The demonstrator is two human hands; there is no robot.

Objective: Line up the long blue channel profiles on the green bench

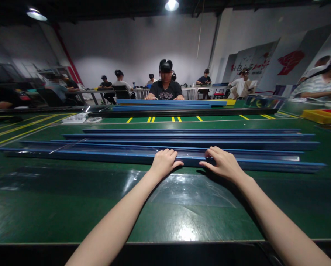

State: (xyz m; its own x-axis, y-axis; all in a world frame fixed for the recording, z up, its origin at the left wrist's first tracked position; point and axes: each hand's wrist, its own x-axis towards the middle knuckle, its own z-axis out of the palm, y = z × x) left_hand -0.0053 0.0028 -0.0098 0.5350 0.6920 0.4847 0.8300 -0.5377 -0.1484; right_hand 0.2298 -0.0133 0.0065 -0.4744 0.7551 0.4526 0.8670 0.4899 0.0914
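The nearest long blue channel (pixel 99 156) lies crosswise on the green table. My left hand (pixel 164 162) is closed over its near wall, fingers curled over the top and thumb on the front side. A short way to the right, my right hand (pixel 223 162) grips the same wall, thumb in front and fingers bent inside. A clear, shiny strip (pixel 191 152) shows in the channel between my hands. Flat on the table before me lies a clear plastic sheet (pixel 193 190), partly behind my forearms.
Several more blue channels (pixel 187 136) lie parallel just beyond. Farther off are a long black rail (pixel 182 112) and a blue bar (pixel 171 102), near a person's hands (pixel 179 97) across the table. A yellow tray (pixel 321 116) stands at the right; a white bundle (pixel 78 118) lies left.
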